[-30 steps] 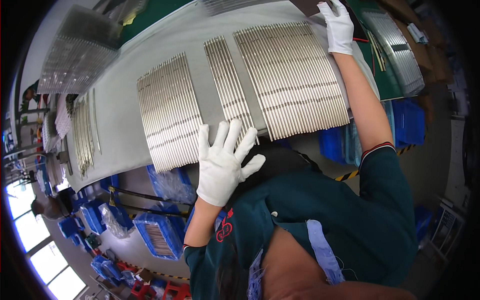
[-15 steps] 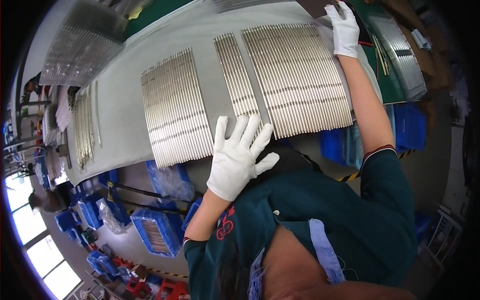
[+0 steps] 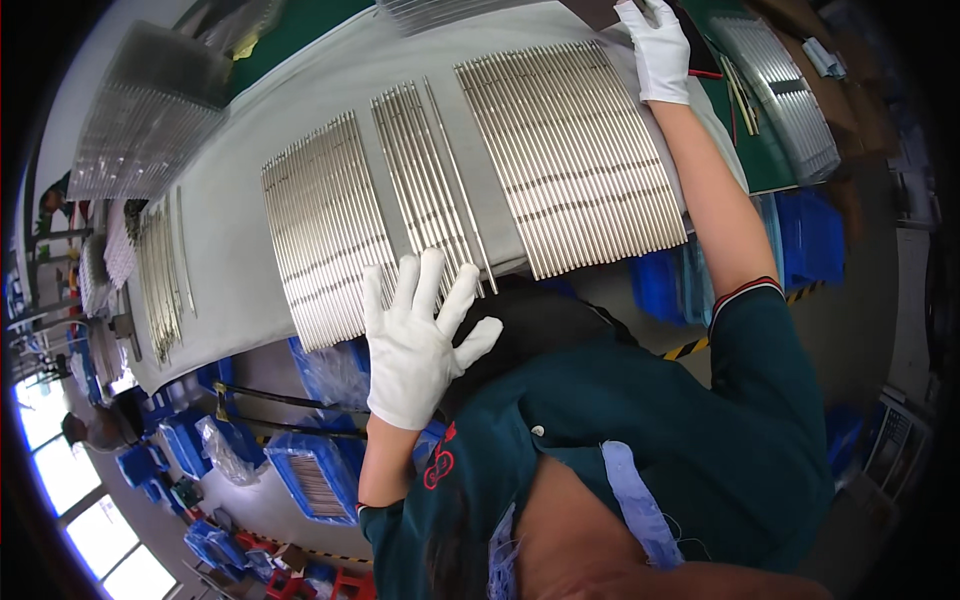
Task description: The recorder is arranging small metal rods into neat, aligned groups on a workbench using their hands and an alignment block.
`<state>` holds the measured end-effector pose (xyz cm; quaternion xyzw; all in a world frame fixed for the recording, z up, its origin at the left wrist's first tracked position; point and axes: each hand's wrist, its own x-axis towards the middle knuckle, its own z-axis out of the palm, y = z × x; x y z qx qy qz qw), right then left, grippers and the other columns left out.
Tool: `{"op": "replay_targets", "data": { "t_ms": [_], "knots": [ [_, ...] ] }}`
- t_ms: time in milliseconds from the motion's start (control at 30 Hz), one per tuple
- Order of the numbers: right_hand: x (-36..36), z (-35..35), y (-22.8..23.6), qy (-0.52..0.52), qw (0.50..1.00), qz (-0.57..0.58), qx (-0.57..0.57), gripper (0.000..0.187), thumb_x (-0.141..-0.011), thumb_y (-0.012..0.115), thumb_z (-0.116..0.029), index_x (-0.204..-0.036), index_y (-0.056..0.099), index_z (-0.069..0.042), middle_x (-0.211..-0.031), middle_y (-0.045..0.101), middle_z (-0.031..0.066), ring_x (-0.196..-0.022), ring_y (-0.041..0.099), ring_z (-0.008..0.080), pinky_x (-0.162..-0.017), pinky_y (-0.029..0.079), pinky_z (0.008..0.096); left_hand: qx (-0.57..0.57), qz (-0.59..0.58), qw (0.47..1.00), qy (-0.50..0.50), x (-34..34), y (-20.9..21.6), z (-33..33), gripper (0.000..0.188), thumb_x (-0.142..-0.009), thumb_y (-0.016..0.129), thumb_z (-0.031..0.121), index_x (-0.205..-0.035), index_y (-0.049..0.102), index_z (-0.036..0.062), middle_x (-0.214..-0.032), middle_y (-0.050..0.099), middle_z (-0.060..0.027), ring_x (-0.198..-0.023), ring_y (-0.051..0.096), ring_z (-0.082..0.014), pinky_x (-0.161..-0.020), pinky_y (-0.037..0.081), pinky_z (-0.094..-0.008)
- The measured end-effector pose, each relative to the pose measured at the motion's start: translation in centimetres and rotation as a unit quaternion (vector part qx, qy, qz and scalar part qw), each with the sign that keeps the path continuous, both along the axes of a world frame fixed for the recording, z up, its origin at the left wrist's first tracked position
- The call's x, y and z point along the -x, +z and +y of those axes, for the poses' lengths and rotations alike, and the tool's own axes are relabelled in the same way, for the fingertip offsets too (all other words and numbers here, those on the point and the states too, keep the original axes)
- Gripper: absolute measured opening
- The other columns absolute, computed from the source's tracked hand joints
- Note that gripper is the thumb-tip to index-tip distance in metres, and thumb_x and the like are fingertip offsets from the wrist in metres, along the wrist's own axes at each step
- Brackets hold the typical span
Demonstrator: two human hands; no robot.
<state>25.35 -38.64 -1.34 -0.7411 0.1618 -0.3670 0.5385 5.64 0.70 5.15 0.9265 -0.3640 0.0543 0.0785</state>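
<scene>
Spread fingers are shown by the left grip [image 3: 410,360], a white-gloved hand with nothing seen clasped in it, laid over the near ends of the middle group [image 3: 415,170] of silvery rods. At the far left of the cloth-covered surface [image 3: 228,260], a small sheaf [image 3: 163,290] of thin rods is left in loose order, near some clear ribbed trays [image 3: 145,145]. Farther right, the left block [image 3: 325,230] of rods is set closely side by side, its dark bands nearly in line, so this portion is judged to be laid out. Next to it, the narrow middle group is judged unsettled: slim gaps are seen among its rods, and a single rod [image 3: 460,185] is set apart on its right. Past a bare strip, the wide right block [image 3: 570,160] is evenly ranked and likewise judged to be laid out. How many rods are left to be handled cannot be told. Last, the right grip [image 3: 661,62], also white-gloved, is held beside a dark red-edged item [image 3: 704,52]; whether anything is grasped there cannot be told.
</scene>
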Motion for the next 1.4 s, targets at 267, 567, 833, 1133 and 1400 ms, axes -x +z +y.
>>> {"op": "replay_targets", "data": {
  "t_ms": [267, 567, 833, 1133, 1400],
  "knots": [
    [-0.1, -0.1, -0.4, -0.019, 0.999, 0.022, 0.037, 0.055, -0.091, 0.074, -0.024, -0.136, 0.06, 0.005, -0.126, 0.069, 0.0184, -0.112, 0.066, 0.0256, -0.097, 0.052, 0.0344, 0.034, 0.027, 0.994, -0.097, -1.6, -0.4, -5.6, 0.069, -0.083, 0.073, 0.052, -0.137, 0.057, 0.0121, -0.133, 0.055, -0.0148, -0.124, 0.053, -0.0334, -0.115, 0.032, -0.0576],
    [-0.3, -0.1, -0.4, -0.038, 0.996, 0.027, 0.082, 0.056, -0.089, 0.074, -0.027, -0.134, 0.062, 0.004, -0.127, 0.069, 0.0211, -0.114, 0.067, 0.0292, -0.098, 0.052, 0.0359, 0.048, 0.042, 0.988, -0.137, -2.1, -1.2, -7.6, 0.064, -0.082, 0.075, 0.049, -0.135, 0.059, 0.0162, -0.136, 0.055, -0.0124, -0.128, 0.053, -0.0296, -0.117, 0.031, -0.0563],
    [-0.5, -0.6, -0.8, -0.053, 0.994, 0.025, 0.091, 0.056, -0.088, 0.075, -0.028, -0.133, 0.062, 0.004, -0.126, 0.069, 0.0207, -0.113, 0.067, 0.0296, -0.098, 0.052, 0.0358, 0.009, 0.03, 0.997, -0.07, -1.0, -0.8, -3.6, 0.067, -0.08, 0.077, 0.048, -0.136, 0.057, 0.0171, -0.131, 0.055, -0.0137, -0.124, 0.055, -0.031, -0.117, 0.03, -0.058],
    [-0.6, -0.2, -0.9, -0.057, 0.994, 0.027, 0.088, 0.059, -0.089, 0.075, -0.029, -0.136, 0.061, 0.004, -0.128, 0.068, 0.0211, -0.114, 0.067, 0.0299, -0.098, 0.052, 0.0357, 0.051, 0.04, 0.99, -0.122, -1.5, -1.3, -6.0, 0.07, -0.082, 0.076, 0.05, -0.138, 0.056, 0.0146, -0.137, 0.055, -0.0175, -0.129, 0.053, -0.035, -0.119, 0.028, -0.0582],
    [-0.1, 0.8, 0.5, -0.031, 0.998, 0.026, 0.045, 0.059, -0.09, 0.073, -0.029, -0.136, 0.06, 0.004, -0.129, 0.067, 0.0217, -0.116, 0.066, 0.031, -0.099, 0.051, 0.0363, 0.04, 0.058, 0.99, -0.126, -1.5, -1.2, -7.5, 0.07, -0.083, 0.073, 0.054, -0.14, 0.056, 0.0173, -0.138, 0.052, -0.021, -0.13, 0.049, -0.0385, -0.118, 0.03, -0.057]
  ]
}}
